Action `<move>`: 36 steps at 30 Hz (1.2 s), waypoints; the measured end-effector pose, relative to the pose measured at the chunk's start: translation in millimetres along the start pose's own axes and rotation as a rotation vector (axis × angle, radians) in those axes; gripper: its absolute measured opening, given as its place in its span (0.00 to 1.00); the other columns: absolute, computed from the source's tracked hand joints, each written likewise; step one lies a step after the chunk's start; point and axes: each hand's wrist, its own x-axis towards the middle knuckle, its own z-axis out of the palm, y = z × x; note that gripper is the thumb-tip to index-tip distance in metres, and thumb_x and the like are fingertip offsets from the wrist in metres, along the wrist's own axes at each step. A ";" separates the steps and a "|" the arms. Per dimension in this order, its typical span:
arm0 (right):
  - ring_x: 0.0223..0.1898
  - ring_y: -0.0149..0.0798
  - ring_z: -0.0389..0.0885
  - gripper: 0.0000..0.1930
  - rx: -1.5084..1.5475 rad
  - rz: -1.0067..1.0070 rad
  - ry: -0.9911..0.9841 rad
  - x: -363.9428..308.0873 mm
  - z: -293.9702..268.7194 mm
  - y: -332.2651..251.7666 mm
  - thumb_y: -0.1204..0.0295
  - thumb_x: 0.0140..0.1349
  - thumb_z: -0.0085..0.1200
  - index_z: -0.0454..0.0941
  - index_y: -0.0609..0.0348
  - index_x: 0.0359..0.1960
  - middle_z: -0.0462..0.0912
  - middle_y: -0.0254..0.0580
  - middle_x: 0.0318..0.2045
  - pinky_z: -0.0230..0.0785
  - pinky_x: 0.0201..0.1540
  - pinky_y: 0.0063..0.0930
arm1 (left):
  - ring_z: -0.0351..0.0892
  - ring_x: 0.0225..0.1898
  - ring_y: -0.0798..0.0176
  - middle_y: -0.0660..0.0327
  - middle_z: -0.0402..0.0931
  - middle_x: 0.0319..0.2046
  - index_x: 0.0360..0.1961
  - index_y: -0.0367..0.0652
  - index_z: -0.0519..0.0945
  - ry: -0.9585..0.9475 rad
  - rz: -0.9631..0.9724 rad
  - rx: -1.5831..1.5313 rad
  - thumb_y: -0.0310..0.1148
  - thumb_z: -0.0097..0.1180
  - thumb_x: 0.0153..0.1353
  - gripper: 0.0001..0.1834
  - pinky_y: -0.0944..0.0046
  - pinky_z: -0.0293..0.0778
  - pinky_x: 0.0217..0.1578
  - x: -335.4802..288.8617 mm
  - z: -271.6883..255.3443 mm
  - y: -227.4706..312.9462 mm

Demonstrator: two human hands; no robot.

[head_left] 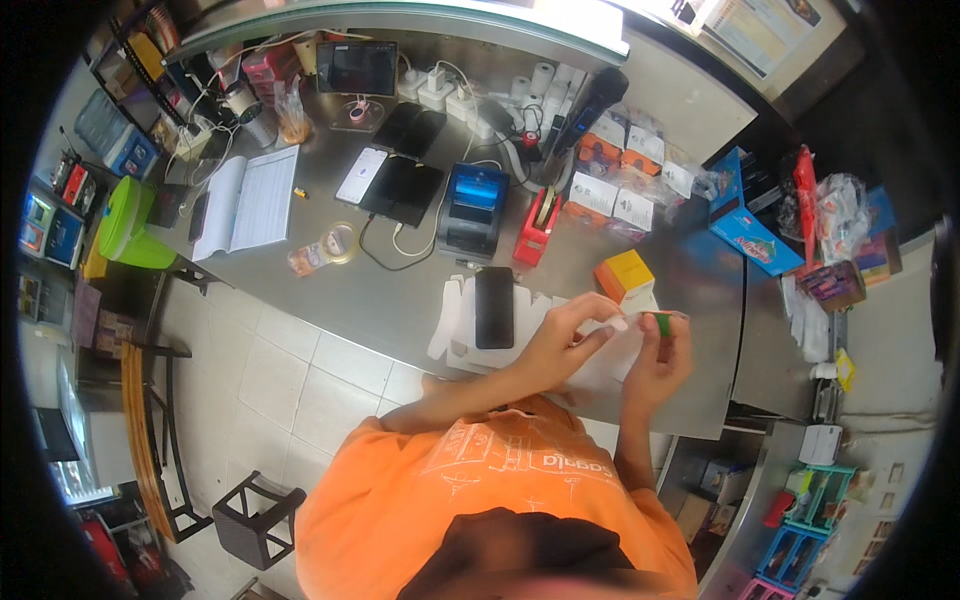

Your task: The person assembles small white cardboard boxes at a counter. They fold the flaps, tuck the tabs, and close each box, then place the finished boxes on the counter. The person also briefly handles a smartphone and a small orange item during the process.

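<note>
Bare hands at work over a brushed-steel counter (700,345), both to the right of the landmark, a flat black smartphone (494,310). The right hand (665,362), farther from the phone, grasps a small green-and-orange piece (663,322) betw. thumb & fingers; the left hand (572,345), nearer the phone, has thumb & index drawn close tog. by a whitish bit, but can't tell if they're gripping it. A thin white sheet (613,358) shows betw. the hands, also right of the phone; whether it joins the green piece is unclear. Beyond & right of the phone stands a yellow-and-orange cardboard box (627,274), w/ a red plastic tape dispenser (537,232) nearer it, up-right. Poss. trouble: the sheet may crease or tear if the hands pull apart unevenly; the green piece could slip, b/c only fingertips hold it; & a knuckle might nudge the box, set just beyond the hands.
</note>
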 end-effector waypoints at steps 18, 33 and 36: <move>0.37 0.28 0.81 0.14 0.393 0.320 -0.221 8.6 3.6 7.7 0.89 0.52 0.60 0.80 0.65 0.41 0.84 0.37 0.36 0.70 0.40 0.20 | 0.82 0.48 0.65 0.50 0.79 0.54 0.43 0.36 0.83 0.188 0.144 -0.211 0.16 0.60 0.57 0.12 0.67 0.78 0.49 0.6 -5.9 10.1; 0.42 0.29 0.80 0.14 0.192 0.137 -0.332 3.0 4.5 24.4 0.84 0.56 0.62 0.79 0.64 0.45 0.81 0.37 0.40 0.73 0.46 0.21 | 0.86 0.42 0.54 0.47 0.80 0.50 0.38 0.36 0.79 0.275 0.381 0.278 0.25 0.67 0.54 0.12 0.65 0.81 0.39 7.6 -17.5 8.0; 0.46 0.30 0.79 0.17 0.269 0.238 -0.213 -5.8 8.6 35.1 0.80 0.58 0.64 0.77 0.64 0.49 0.80 0.39 0.45 0.73 0.46 0.23 | 0.87 0.40 0.56 0.51 0.81 0.50 0.37 0.40 0.79 0.249 0.468 0.389 0.23 0.67 0.53 0.11 0.69 0.80 0.35 6.8 -18.2 4.4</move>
